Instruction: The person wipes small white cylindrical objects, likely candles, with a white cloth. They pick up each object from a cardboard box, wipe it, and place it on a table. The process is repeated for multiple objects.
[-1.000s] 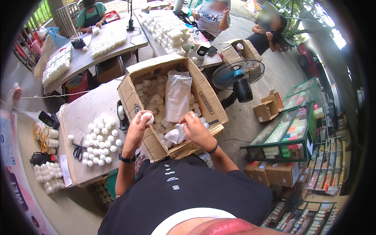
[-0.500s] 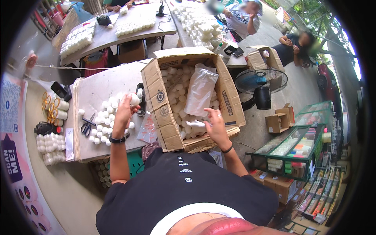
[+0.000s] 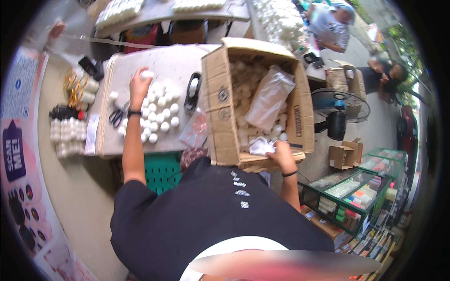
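Observation:
My left hand (image 3: 138, 89) is closed on a small white jar (image 3: 147, 75), over the far left part of a loose group of such white jars (image 3: 165, 114) on the table. My right hand (image 3: 282, 155) is at the near right corner of a large cardboard box (image 3: 216, 117), its fingers closed on a crumpled white cloth (image 3: 260, 146). The box is filled with many more white jars (image 3: 243, 93). On top of them lies a clear plastic bag (image 3: 271, 100), its contents unclear.
Dark-handled scissors (image 3: 116, 117) lie left of the jars, partly behind my forearm. A black tape dispenser (image 3: 192, 91) and a flat plastic packet (image 3: 194, 129) lie beside the box. A fan (image 3: 336, 117) stands right of it. Two people (image 3: 330, 25) are at the far right.
My left hand, holding a jar, has moved away from the tape dispenser to the far left of the loose jars. My right hand has lowered the cloth to the box's near edge. The view has shifted.

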Demonstrator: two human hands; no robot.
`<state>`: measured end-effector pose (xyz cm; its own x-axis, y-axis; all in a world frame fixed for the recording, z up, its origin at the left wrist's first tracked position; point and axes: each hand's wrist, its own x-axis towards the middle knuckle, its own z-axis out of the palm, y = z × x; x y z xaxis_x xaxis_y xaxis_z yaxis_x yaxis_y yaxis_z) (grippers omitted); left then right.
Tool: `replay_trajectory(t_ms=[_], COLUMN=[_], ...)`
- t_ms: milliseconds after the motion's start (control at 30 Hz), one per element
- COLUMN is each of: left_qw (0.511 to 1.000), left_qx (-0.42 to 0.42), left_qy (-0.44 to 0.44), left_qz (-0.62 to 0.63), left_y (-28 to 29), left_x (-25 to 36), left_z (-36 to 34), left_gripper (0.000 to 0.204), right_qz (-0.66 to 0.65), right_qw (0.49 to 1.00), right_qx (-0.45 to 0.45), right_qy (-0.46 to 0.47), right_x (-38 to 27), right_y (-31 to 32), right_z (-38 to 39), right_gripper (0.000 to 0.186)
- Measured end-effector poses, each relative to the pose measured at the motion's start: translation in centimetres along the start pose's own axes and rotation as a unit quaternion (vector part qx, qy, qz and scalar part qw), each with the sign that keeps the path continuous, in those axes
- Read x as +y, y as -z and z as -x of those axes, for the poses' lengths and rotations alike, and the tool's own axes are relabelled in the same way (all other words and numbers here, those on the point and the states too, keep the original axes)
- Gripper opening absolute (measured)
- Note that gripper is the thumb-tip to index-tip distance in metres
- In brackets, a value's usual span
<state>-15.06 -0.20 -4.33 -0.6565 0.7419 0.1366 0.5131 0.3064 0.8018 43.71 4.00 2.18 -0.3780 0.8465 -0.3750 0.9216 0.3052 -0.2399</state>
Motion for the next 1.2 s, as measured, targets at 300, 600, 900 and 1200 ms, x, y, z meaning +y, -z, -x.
replay_trajectory(t_ms=[300,600,900,1200], left_qw=[0.968,0.968,0.885,0.943], left_qx=[-0.107,-0.087,-0.152,0.082], left_qy=[-0.053,-0.011,0.117,-0.235], left_qz=[-0.219,-0.235,-0.424,-0.222], left_y=[-2.5,-6.2,-10.6,-10.1], left_x=[-10.2,-17.9,-14.8,10.1], left_z=[-4.3,-5.5,-4.9,-1.6], left_gripper=[0.04,0.043,0.062,0.068], right_qz=[-0.047,-0.191,-0.538,-0.893], right_qw=[0.999,0.973,0.82,0.388], right_qx=[-0.007,0.132,0.184,0.067], right_qy=[0.019,0.017,-0.073,0.22], right_x=[-1.6,-2.2,-3.4,-3.6], right_y=[1.4,1.4,3.5,8.8], right_z=[0.9,1.0,1.4,4.1], right_gripper=[0.03,0.019,0.027,0.087])
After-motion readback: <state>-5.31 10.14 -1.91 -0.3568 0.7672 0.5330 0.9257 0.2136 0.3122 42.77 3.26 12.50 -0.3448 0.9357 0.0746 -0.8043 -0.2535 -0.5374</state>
